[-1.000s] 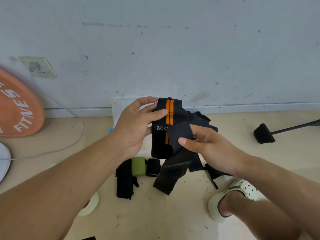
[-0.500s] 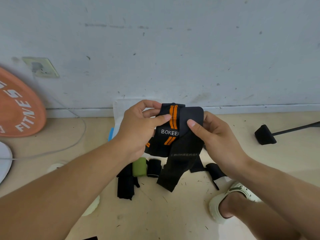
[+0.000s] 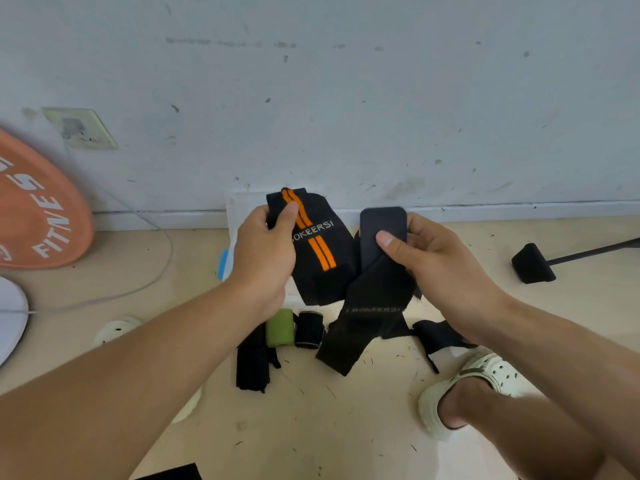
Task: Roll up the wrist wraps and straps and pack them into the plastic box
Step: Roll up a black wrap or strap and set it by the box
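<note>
Since half a second earlier the two hands had drawn apart. The left hand [image 3: 265, 252] pinched the top of the orange-striped wrist wrap [image 3: 317, 249], which now showed its whole "BOKEERSI" print. The right hand [image 3: 429, 258] gripped the rounded end of the plain black wrap [image 3: 372, 296], thumb pressed on its face, its tail hanging toward the floor [image 3: 346, 427]. Below lay a green roll [image 3: 280, 327], a black roll [image 3: 309, 329] and loose black straps [image 3: 254, 362]. The plastic box [image 3: 231, 233] stood against the wall, mostly hidden behind the left hand and wrap; its contents could not be made out.
</note>
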Tool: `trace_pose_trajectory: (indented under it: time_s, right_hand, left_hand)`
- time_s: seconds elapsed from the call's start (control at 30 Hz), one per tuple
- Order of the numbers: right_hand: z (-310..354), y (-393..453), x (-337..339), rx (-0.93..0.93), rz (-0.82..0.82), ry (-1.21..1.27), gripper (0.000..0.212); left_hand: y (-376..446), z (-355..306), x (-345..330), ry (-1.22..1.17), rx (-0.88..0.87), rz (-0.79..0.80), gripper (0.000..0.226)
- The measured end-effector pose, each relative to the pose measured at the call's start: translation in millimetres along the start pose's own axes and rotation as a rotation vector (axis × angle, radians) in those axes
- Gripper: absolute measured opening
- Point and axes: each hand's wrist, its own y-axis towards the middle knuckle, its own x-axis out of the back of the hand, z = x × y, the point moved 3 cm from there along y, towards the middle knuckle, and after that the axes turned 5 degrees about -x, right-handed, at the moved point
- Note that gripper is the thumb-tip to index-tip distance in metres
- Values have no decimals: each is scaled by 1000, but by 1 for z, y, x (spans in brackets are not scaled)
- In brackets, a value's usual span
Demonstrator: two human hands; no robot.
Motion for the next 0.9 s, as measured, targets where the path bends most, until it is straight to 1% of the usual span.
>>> trace_pose_trajectory:
  time_s: [0.1,0.23,0.27,0.33,0.37,0.4,0.47,0.5,0.57,0.7,0.8,0.9]
  right_hand:
    - [-6,-1,-5,-53,104,-65,20]
    - [-5,-1,-6,-84,105,32,20]
    - [-4,-1,-6,-96,105,74,22]
    - [-4,0,-5,-126,94,185,25]
    - [-4,1,-4,-141,77,242,26]
    - [-3,2,-2,-156,51,295,26]
    - [0,5,2,-184,-8,356,24]
    - [2,5,4,-193,-29,350,23]
    - [5,7,8,-186,-39,279,22]
    - [14,9,15,-128,-29,19,18]
    - [18,8,20,-146,-18,-120,17]
    - [21,5,30,-164,-32,-186,16]
  left_hand:
    - [2,-7,-3,-129,99,90,27]
    - [-4,-6,-3,-162,241,126,36]
    - [-5,-4,-3,-162,281,168,43]
    - [-12,-4,-7,-129,326,339,61]
    - [-16,-2,-10,-89,309,421,67]
    - [-20,0,-13,-43,266,486,67]
    - [-31,3,-18,104,130,566,50]
    - [-34,5,-19,193,53,578,42]
    - [-32,8,-16,300,-55,537,35]
    - [-22,8,-11,267,-119,427,29]
    - [-21,9,-10,273,-105,391,25]
    - [-11,3,0,262,-17,240,23]
